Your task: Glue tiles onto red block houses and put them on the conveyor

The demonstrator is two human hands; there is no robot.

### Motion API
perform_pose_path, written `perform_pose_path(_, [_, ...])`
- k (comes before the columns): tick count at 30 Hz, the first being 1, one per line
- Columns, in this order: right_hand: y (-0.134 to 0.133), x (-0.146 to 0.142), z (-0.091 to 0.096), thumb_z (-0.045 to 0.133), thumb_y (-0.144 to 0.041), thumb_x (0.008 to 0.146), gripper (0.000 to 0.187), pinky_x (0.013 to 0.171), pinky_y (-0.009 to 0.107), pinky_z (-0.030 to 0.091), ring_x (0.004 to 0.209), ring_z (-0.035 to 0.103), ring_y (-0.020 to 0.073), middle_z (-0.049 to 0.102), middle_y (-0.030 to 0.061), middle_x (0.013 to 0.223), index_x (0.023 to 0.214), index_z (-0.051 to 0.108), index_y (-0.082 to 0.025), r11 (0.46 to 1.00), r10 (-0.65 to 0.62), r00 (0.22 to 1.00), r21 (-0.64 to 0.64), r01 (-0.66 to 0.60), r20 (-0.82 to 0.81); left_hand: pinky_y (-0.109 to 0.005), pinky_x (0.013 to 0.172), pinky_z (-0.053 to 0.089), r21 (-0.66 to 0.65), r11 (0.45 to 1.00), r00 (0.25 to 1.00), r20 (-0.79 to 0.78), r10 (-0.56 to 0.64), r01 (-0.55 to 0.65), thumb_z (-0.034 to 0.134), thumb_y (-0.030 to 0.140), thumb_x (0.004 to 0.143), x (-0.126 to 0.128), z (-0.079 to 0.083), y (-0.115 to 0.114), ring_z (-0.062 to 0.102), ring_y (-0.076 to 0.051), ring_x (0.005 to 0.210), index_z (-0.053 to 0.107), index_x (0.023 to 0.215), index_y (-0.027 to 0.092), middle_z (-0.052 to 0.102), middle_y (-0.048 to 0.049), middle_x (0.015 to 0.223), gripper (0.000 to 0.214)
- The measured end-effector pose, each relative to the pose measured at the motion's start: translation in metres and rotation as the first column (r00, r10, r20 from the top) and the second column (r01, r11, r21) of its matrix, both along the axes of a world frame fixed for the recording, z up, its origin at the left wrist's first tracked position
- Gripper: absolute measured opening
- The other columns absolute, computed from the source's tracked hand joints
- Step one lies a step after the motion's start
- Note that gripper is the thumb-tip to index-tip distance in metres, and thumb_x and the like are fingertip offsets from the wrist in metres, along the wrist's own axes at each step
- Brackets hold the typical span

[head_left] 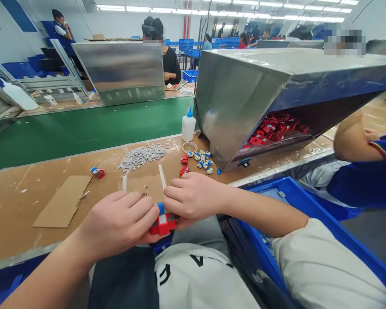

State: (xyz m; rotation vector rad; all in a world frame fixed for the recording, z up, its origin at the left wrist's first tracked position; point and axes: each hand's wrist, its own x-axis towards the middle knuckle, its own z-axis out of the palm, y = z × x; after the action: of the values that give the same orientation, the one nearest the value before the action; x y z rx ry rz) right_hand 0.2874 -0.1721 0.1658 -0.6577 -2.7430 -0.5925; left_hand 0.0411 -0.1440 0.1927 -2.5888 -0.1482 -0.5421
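Observation:
Close to my body, at the front edge of the workbench, a small red plastic toy piece (163, 226) with a pale panel is gripped between both hands. A blue part (161, 208) shows at its top. My left hand (124, 216) is closed on its left side, and my right hand (193, 195) pinches it from the right. My fingertips hide much of its sides. Beyond the hands lie several blue, white and yellow pieces (203, 159) with two red ones (184, 160). A red-and-blue piece (98, 172) sits apart on the left.
A glue bottle (188, 127) stands by a tape ring (189, 148). Left of it spreads a pile of grey pieces (142, 156). Cardboard (62, 204) lies left. A metal hopper (241, 86) holds red parts (273, 128). Behind runs a green belt (83, 131); right are a blue crate (309, 206) and a co-worker's arm (350, 137).

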Motion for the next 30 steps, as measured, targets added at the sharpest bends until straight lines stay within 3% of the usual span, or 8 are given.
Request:
perform_pose_path(8, [-0.015,0.012,-0.010,0.036,-0.071,0.103,0.057,0.057,0.033,0.017,0.063,0.045,0.0163,0.052,0.0008,0.073,0.088,0.057,-0.020,1.000,-0.009,0.991,-0.024,0.006,-0.137,-0.034,0.056,0.031,-0.070,0.990,0.992,0.036,-0.122,0.125,0.056,0.063,0.099,0.022,0.002,0.003,0.045,-0.017,0.060,0.055,0.072,0.021,0.053,-0.0004,0.067,0.050])
perform_pose_path(13, [-0.010,0.025,-0.012,0.043,-0.071,0.100,0.053,0.059,0.033,0.020,0.066,0.047,0.0164,0.054,0.0004,0.075,0.085,0.055,-0.021,0.998,-0.023,0.991,-0.062,0.015,-0.133,-0.035,0.055,0.032,-0.108,0.988,0.992,0.066,-0.105,0.112,0.055,0.064,0.099,0.037,-0.003,0.014,0.049,-0.017,0.059,0.053,0.070,0.022,0.053,-0.0004,0.064,0.052])
perform_pose_path(19, [-0.012,0.025,-0.009,0.048,-0.064,0.097,0.046,0.060,0.033,0.023,0.065,0.048,0.0159,0.052,-0.0012,0.071,0.081,0.055,-0.022,0.988,-0.074,0.991,-0.145,0.058,-0.111,-0.034,0.055,0.030,-0.167,0.954,0.967,0.094,-0.237,0.250,0.046,0.061,0.104,0.046,-0.008,0.027,0.044,-0.016,0.055,0.048,0.068,0.022,0.048,0.0013,0.061,0.053])
perform_pose_path(24, [-0.019,0.010,-0.017,0.053,-0.066,0.093,0.046,0.060,0.033,0.023,0.065,0.049,0.0159,0.051,-0.0017,0.070,0.080,0.051,-0.022,0.985,-0.082,0.990,-0.164,0.062,-0.119,-0.034,0.055,0.029,-0.240,0.938,0.965,0.134,-0.224,0.251,0.045,0.065,0.103,0.032,-0.022,0.022,0.046,-0.015,0.056,0.048,0.069,0.021,0.049,0.0013,0.061,0.055])
perform_pose_path(30, [-0.006,-0.028,-0.047,0.061,-0.067,0.081,0.047,0.056,0.032,0.023,0.055,0.043,0.0138,0.047,-0.0045,0.063,0.072,0.044,-0.024,0.972,0.021,0.967,-0.222,-0.079,-0.253,-0.034,0.053,0.027,-0.375,0.912,0.979,0.174,-0.108,0.167,0.046,0.073,0.098,-0.008,-0.057,0.014,0.045,-0.014,0.053,0.046,0.067,0.022,0.049,0.0011,0.061,0.060])
